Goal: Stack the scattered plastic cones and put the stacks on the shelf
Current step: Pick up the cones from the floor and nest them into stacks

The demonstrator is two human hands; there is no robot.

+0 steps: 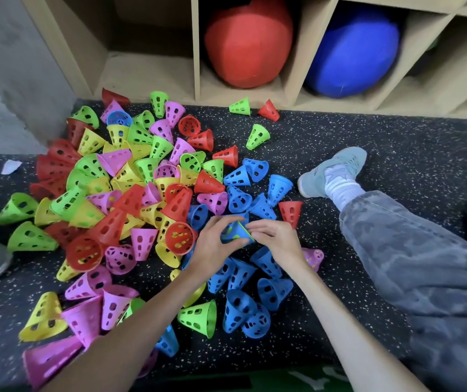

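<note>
Your left hand (212, 244) and right hand (276, 239) meet over the middle of the speckled floor (368, 142), both holding one blue cone (236, 232) between them. Your left thumb and fingers curl round its wide end; your right fingertips pinch the narrow end, where a sliver of green shows at the rim. Whether a second cone is nested inside is too blurred to tell.

The rest of the cones lie loose on the floor. A big mixed pile (130, 182) of red, yellow, green and pink ones spreads toward the left edge, reaching up to the foot of the shelf (197, 46). Blue ones cluster just beyond your hands (243, 179) and again below them, nearer you (243, 306). One red cone (290, 213) stands upside down, wide end up, just beside your right hand. A green cone (240, 106) and a red one (269, 110) lie against the shelf's front edge.

The shelf runs along the far edge of the floor. Its left compartment is bare, the next holds a red ball (248, 41), and the one after holds a blue ball (354, 52).

Your right leg, in grey trousers (410, 250), stretches across the right side of the floor, its shoe (334, 171) near the blue cones.
</note>
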